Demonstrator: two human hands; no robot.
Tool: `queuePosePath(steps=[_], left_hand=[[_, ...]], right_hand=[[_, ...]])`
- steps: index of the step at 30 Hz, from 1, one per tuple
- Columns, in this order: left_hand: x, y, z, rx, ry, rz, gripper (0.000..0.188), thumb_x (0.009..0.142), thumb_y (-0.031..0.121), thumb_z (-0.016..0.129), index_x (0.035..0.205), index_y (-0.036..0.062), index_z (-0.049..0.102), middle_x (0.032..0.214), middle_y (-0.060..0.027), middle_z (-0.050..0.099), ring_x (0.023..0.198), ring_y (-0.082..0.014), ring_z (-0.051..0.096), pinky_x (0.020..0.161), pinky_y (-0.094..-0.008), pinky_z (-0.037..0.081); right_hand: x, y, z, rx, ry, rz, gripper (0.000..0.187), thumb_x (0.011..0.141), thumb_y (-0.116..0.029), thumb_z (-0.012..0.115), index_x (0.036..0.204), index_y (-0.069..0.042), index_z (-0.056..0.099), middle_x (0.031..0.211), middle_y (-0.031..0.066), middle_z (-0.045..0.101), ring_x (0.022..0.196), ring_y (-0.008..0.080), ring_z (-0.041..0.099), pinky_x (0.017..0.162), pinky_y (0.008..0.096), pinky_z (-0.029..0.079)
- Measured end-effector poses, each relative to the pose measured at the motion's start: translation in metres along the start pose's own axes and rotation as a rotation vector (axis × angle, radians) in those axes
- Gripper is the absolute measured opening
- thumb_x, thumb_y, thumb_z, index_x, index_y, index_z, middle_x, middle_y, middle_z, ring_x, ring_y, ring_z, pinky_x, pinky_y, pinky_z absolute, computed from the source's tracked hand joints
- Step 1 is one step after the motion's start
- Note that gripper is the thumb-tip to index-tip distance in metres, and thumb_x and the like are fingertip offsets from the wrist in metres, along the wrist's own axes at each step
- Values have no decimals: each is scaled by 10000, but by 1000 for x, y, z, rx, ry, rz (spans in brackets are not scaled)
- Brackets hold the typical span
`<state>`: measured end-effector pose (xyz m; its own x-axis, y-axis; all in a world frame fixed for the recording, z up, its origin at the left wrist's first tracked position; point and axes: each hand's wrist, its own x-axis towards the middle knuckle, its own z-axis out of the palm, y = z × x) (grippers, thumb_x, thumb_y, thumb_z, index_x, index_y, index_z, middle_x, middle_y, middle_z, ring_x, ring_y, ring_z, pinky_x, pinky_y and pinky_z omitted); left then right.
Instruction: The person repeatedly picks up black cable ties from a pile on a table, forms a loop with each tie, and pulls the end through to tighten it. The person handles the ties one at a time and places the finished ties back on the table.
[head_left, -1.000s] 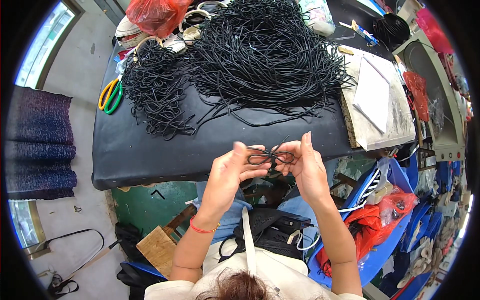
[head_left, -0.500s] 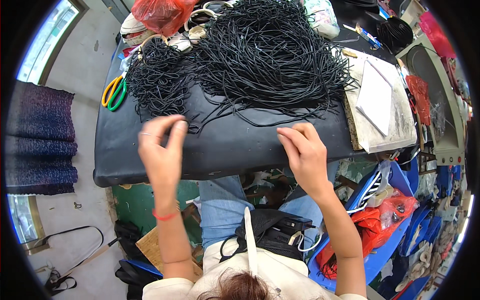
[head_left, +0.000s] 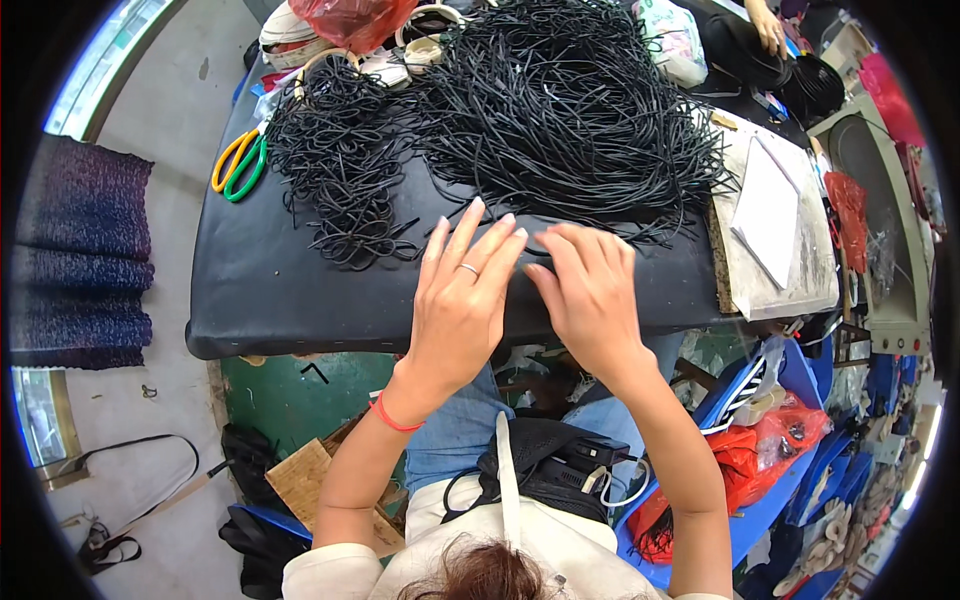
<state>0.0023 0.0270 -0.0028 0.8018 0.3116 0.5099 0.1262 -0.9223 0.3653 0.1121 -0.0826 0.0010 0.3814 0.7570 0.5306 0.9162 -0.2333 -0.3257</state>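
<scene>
My left hand (head_left: pixel 463 290) is over the near part of the black-covered table, its fingers stretched out and slightly apart, with a ring on one finger. It holds nothing that I can see. Close by on the right, my right hand (head_left: pixel 590 290) has bent fingers, with the thumb apart from them. Its blurred fingertips are at the front edge of a large heap of black cords (head_left: pixel 570 120); no cord shows between them. A smaller tangle of black cords (head_left: pixel 345 160) lies to the left of the heap.
Scissors with yellow and green handles (head_left: pixel 240 165) lie at the table's left. A white sheet (head_left: pixel 768 215) rests on a pale board (head_left: pixel 815 270) at the right. Another person's hand (head_left: pixel 767 30) touches a black coil at the far right. A blue bin (head_left: pixel 745 520) stands below right.
My left hand has moved right from beside the small tangle, and its fingers have straightened. My right hand has shifted slightly left. The small tangle looks more spread toward me. Another person's hand has appeared.
</scene>
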Motion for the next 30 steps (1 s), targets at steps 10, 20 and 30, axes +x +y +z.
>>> queuePosePath(steps=[10, 20, 30], left_hand=[[2, 6, -26, -92, 15, 38, 235, 801, 25, 581, 1028, 54, 631, 972, -72, 628, 1064, -272, 541, 989, -474, 320], [-16, 41, -27, -1187, -268, -605, 178, 882, 51, 551, 1017, -52, 604, 923, -105, 651, 842, -140, 617, 764, -257, 496], [-8, 41, -18, -1571, -285, -932, 218, 895, 127, 553, 1053, -16, 596, 911, -100, 643, 793, -140, 633, 650, -225, 537]], right_hand=[[-2, 1, -10, 63, 0, -179, 86, 742, -55, 568, 817, -46, 529, 778, 73, 511, 762, 223, 501, 743, 355, 377], [-2, -3, -65, 188, 327, 141, 191, 733, 64, 656, 905, -2, 611, 800, 106, 587, 685, 220, 584, 594, 287, 481], [-9, -15, -46, 335, 214, 346, 138, 770, 12, 631, 905, -12, 611, 835, 115, 605, 722, 241, 606, 626, 305, 481]])
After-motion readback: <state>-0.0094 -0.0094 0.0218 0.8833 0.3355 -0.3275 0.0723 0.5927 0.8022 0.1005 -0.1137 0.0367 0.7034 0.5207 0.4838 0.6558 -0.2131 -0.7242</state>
